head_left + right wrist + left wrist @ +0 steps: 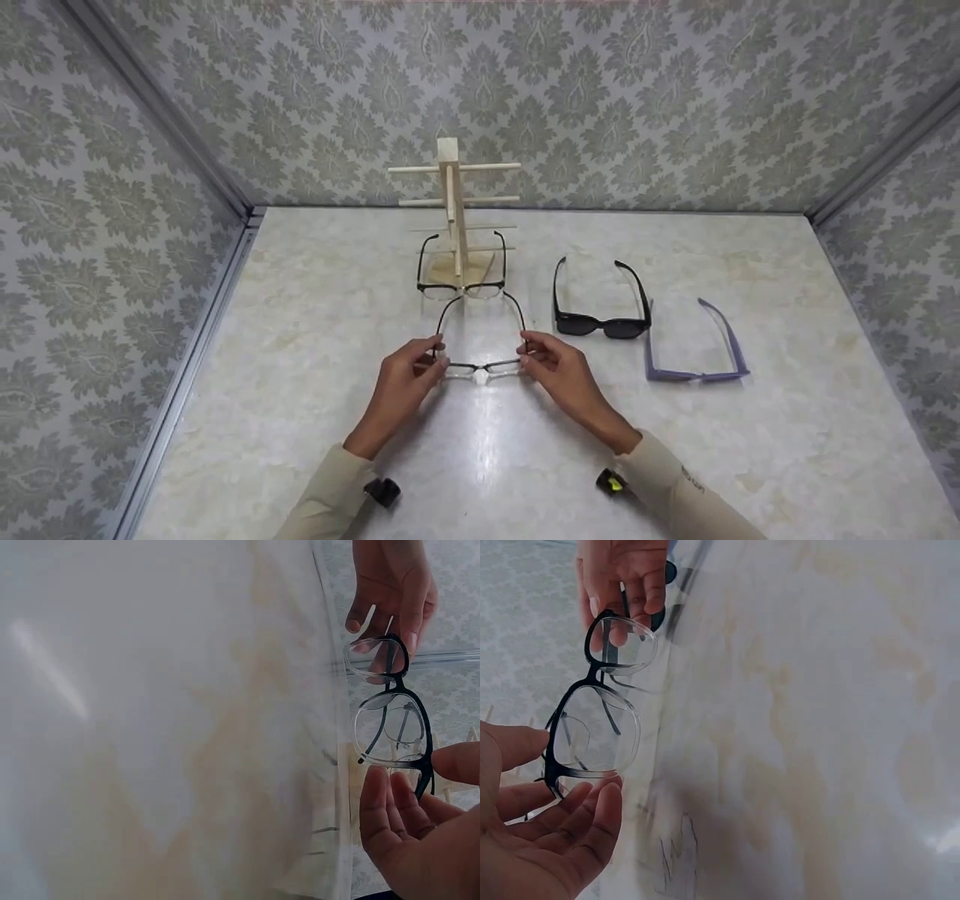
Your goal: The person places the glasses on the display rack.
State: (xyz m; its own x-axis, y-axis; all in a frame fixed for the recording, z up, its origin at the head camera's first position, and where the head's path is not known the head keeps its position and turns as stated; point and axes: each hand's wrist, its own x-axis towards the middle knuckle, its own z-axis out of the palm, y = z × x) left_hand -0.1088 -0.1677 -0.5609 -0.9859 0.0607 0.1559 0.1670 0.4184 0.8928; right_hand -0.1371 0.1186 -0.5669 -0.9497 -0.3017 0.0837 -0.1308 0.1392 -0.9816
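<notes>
Both hands hold one pair of eyeglasses with dark upper rims and clear lower rims, temples unfolded and pointing away. My left hand pinches the left hinge corner between thumb and fingers. At the opposite corner, my right hand pinches the frame the same way. In the left wrist view the glasses show both lenses between the two hands. Just beyond their temple tips, a second pair of dark-rimmed glasses sits at the lower front of a wooden display stand.
Black sunglasses lie unfolded on the marbled table, right of the stand. Purple-framed glasses lie beside them, farther right. Patterned wall panels enclose the back and sides, with a metal rail along the left edge.
</notes>
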